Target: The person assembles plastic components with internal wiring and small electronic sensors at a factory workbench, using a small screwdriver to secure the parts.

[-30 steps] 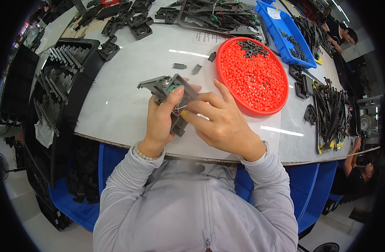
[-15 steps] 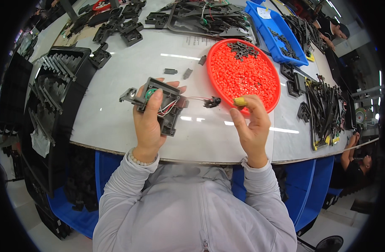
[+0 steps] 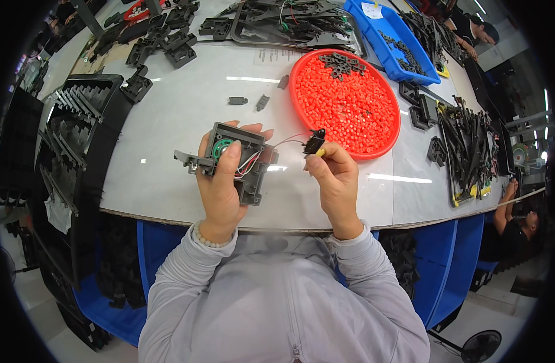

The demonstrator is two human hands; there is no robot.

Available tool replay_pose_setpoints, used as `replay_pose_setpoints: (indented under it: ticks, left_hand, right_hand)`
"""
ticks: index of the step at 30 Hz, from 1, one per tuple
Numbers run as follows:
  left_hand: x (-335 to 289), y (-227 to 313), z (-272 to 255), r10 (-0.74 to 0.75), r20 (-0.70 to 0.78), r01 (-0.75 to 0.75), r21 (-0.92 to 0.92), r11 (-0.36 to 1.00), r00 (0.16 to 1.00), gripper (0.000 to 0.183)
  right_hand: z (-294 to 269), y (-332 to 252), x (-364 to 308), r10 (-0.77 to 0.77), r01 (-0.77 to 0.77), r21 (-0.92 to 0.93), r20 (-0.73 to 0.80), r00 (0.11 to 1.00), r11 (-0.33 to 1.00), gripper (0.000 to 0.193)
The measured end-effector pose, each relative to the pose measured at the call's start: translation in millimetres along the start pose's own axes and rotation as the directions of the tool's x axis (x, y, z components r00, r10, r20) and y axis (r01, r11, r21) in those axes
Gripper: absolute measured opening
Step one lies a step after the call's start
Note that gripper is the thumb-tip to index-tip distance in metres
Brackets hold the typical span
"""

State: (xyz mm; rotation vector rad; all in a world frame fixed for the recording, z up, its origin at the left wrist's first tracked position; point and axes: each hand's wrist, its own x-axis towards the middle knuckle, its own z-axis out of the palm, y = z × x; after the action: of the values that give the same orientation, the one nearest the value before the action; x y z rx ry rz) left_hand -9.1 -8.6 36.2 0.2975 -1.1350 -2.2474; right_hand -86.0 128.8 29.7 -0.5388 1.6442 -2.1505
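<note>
My left hand [image 3: 222,192] is closed around a dark grey plastic housing [image 3: 251,192], its thumb lying by a round green-rimmed part [image 3: 222,147] inside. Red and white wires [image 3: 247,164] run within the housing. Thin leads stretch from it to a small black component [image 3: 314,141] at the fingertips of my right hand [image 3: 336,181]. The right thumb and forefinger are pinched on this component, and something yellow shows at the forefinger's tip. Beyond my hands lie small grey plastic pieces [image 3: 237,101] on the white table.
A round red tray [image 3: 296,97] of small red parts, with black pieces on top, stands right of centre. Behind it is a blue bin [image 3: 391,68]. Black crates [image 3: 111,121] of grey strips flank the left. Dark strips [image 3: 468,145] pile at right, where other people sit.
My right hand has moved left from beside the red tray and taken hold of the black component that hung on the leads. The left hand still holds the housing.
</note>
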Motion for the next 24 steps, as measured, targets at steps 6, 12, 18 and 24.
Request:
replay_pose_setpoints:
  ticks: [6,12,18,24]
  left_hand:
    - [-2.2,0.3,0.6,-0.003,0.015,0.002,0.014,1.0,1.0,0.036]
    - [-2.7,-1.1,-0.4,0.0,0.022,-0.001,0.012,1.0,1.0,0.035]
    - [-3.7,-0.2,1.3,0.003,0.027,-0.003,0.023,1.0,1.0,0.036]
    - [-3.0,-2.3,0.8,0.012,0.018,-0.012,0.024,1.0,1.0,0.035]
  right_hand:
    - [-2.9,3.4,3.5,-0.007,0.01,0.056,-0.047,0.999,0.998,0.011]
    - [0.1,2.5,6.4,-0.008,0.021,0.141,-0.09,0.996,0.99,0.017]
    - [-9.8,7.1,6.8,0.121,-0.117,0.152,-0.015,0.993,0.981,0.019]
    - [-6.8,3.7,3.6,0.154,-0.148,0.123,-0.039,0.987,0.981,0.01]
